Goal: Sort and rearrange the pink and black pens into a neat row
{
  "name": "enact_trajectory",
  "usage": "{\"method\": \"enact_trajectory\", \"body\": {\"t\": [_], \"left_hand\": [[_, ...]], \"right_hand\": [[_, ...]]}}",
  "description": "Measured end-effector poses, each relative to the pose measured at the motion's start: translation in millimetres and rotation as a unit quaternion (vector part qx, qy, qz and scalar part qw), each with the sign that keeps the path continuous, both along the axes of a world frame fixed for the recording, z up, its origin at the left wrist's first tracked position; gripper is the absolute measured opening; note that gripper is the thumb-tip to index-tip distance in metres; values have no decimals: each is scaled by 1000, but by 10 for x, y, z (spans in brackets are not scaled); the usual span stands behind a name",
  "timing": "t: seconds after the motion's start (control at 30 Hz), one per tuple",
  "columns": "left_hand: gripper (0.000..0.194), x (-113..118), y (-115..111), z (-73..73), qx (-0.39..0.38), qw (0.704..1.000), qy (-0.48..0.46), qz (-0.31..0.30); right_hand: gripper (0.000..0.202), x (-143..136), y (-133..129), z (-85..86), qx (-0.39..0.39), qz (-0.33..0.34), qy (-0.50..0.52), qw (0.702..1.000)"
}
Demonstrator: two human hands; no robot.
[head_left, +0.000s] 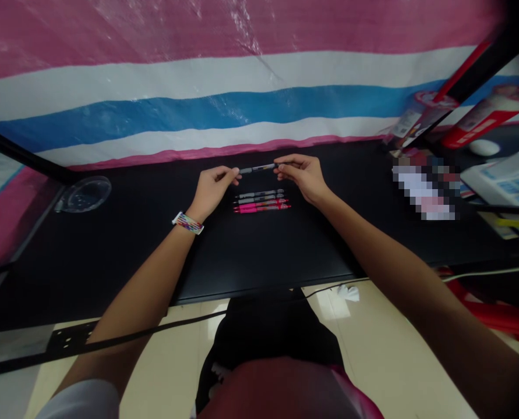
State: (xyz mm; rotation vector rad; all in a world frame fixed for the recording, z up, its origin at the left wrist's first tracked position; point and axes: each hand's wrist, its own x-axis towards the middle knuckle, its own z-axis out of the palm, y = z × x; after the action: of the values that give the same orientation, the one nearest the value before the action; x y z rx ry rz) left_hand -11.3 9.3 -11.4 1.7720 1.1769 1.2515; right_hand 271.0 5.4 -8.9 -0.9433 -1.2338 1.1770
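A dark pen with a grey grip (258, 168) lies level between my two hands, near the back of the black table. My left hand (215, 185) pinches its grey end between thumb and fingers. At the other end, my right hand (302, 174) has thumb and fingers closed on the pen. Just in front of it, several pens lie side by side, roughly parallel: grey and black ones (259, 194) farther back and a pink one (261, 207) closest to me. Whether the held pen touches the table I cannot tell.
On the black table (123, 250), a clear round plastic lid (85, 194) lies at the left. Clear and red cups (423, 116), a white rounded object (484, 147) and a white device (508, 180) stand at the right. A striped sheet (198, 116) hangs behind.
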Motion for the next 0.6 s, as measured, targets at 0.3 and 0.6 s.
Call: {"method": "enact_trajectory", "body": {"t": [0.3,0.6], "left_hand": [[23,23,-30,21,50,998,-12,22],[24,45,-48,24,62,997,-43,14]], "right_hand": [[16,-10,-33,30,-23,30,63,997],[37,9,-100,173,-158,165,178,957]]}}
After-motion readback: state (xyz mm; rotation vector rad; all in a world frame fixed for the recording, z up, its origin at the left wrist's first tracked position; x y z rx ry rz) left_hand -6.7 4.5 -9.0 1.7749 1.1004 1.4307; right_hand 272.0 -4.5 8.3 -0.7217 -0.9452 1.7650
